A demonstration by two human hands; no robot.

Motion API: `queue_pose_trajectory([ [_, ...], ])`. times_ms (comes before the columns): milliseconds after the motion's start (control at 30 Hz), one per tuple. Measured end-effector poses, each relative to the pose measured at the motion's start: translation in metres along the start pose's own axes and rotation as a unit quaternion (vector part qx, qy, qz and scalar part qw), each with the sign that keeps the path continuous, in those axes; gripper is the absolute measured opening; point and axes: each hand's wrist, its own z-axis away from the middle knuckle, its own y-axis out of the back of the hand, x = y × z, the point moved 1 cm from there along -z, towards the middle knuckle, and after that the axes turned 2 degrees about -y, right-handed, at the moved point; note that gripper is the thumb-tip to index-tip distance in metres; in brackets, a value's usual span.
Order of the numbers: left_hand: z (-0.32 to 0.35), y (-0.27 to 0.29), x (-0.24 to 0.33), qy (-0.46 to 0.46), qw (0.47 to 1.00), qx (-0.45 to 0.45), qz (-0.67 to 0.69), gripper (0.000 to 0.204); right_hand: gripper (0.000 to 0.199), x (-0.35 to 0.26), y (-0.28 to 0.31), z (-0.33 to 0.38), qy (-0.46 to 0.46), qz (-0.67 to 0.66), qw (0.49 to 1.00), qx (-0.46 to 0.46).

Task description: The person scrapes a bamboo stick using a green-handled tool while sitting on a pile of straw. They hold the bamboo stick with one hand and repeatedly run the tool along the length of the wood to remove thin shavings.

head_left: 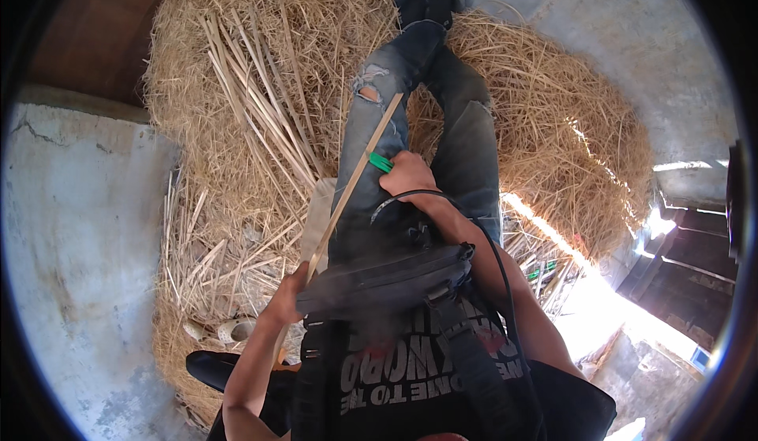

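A long, thin bamboo-like strip [353,179] slants over my left thigh, its far end near the torn knee of my jeans. Its near end is in my left hand [286,300], whose fingers are closed round it and partly hidden. My right hand [408,176] is a fist over my lap, closed on a small bright green tool [380,162]. The green part reaches the strip's right edge about midway along; any blade is too small or hidden to make out. A pale flat piece [317,216] lies beside my left thigh, under the strip.
A bundle of similar strips [257,97] rests on the straw [185,62] at the far left. Clog-like shoes [237,330] lie at the lower left. A black waist bag [387,279] and a cable [499,259] cross my body. Walls [87,259] stand on both sides.
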Motion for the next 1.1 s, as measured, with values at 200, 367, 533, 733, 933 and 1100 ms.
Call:
queue_pose_trajectory([
  [200, 0.05, 0.01, 0.078, 0.015, 0.974, -0.015, -0.225, 0.031, 0.037, -0.005, 0.008, 0.003, -0.005, 0.014, 1.0, 0.016],
  [367, 0.103, 0.022, 0.032, 0.017, 0.948, -0.009, -0.317, 0.034, 0.031, 0.016, 0.008, -0.021, -0.038, -0.053, 0.989, 0.133],
  [533, 0.125, 0.019, 0.001, -0.009, 0.958, 0.047, -0.281, 0.022, 0.024, 0.067, 0.087, -0.067, 0.121, -0.044, 0.904, 0.408],
  [733, 0.01, 0.004, 0.043, -0.098, 0.979, 0.105, -0.146, 0.028, 0.028, 0.021, 0.17, -0.025, 0.069, -0.139, 0.945, 0.287],
  [933, -0.119, -0.019, 0.147, -0.071, 0.973, 0.052, -0.213, 0.039, 0.029, -0.002, 0.128, 0.001, 0.093, -0.058, 0.973, 0.203],
  [1100, -0.197, -0.054, 0.154, -0.136, 0.965, 0.012, -0.225, 0.044, 0.033, 0.02, 0.075, -0.006, 0.062, 0.016, 0.987, 0.149],
])
